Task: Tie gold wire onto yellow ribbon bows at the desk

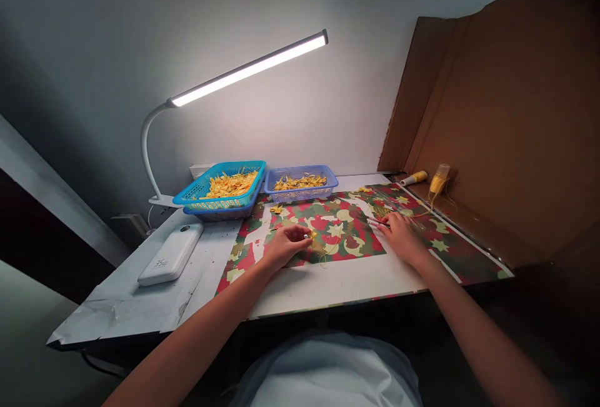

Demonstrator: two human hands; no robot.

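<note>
My left hand [287,246] is closed in a pinch over the patterned mat, fingertips on a small yellow piece [314,236]. From that piece a thin yellow thread [338,241] curls onto the mat. Farther right, my right hand [401,235] is closed around a slim tool [377,222] with a pale part and a dark part pointing left; its kind is too small to make out. Loose yellow threads [384,210] lie just beyond the right fingers. The camouflage-patterned mat [351,241] with stars lies under both hands.
A turquoise basket [187,197] and a purple basket [302,193] hold yellow pieces. At left are a white power bank [171,256] and a lit lamp [248,70]. A yellow spool [438,183] and a yellow-and-white tube [414,178] sit by the cardboard wall [506,113].
</note>
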